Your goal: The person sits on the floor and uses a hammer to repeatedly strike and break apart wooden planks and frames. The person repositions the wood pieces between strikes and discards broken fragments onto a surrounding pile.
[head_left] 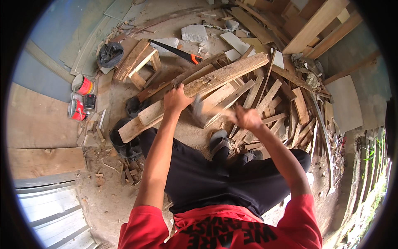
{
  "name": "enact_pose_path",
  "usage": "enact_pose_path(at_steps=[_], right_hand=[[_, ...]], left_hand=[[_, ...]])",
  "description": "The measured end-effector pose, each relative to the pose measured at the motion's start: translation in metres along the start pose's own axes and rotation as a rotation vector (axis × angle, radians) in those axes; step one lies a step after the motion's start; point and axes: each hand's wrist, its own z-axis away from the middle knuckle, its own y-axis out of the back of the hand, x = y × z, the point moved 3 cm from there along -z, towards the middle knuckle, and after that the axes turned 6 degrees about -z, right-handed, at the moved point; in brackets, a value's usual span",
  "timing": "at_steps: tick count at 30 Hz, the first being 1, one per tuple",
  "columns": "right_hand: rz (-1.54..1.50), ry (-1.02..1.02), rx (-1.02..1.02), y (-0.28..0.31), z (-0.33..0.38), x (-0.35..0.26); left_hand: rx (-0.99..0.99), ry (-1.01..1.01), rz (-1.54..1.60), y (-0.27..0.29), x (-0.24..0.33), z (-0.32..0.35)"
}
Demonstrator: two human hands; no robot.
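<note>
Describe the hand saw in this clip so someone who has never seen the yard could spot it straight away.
Start at the heap of scrap planks filling the upper right of the dirt yard, then look along its upper left edge, beside the small wooden stool. The hand saw lies flat there against pale stone slabs. Its black blade and bright orange handle set it apart from the bare wood.

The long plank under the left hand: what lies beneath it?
The long plank rests across a pile of scrap boards, with bare dirt ground below its near end. The left hand grips its middle, hiding that part. What supports it there is covered.
</note>
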Motion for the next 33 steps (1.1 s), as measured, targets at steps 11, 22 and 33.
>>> enact_pose_path(at_steps=[11, 22, 33], right_hand=[[-0.355, -0.265, -0.103, 0.016, -0.014, -0.007], [-0.894, -0.644, -0.144, 0.058, 0.078, -0.036], [-1.087, -0.826, -0.021, 0.025, 0.091, -0.017]], left_hand=[[-0.048, 0.018, -0.061, 0.0, 0.007, -0.001], [0.063, -0.079, -0.227, -0.021, 0.018, 0.029], [0.318, -0.202, -0.064, -0.029, 0.034, 0.084]])
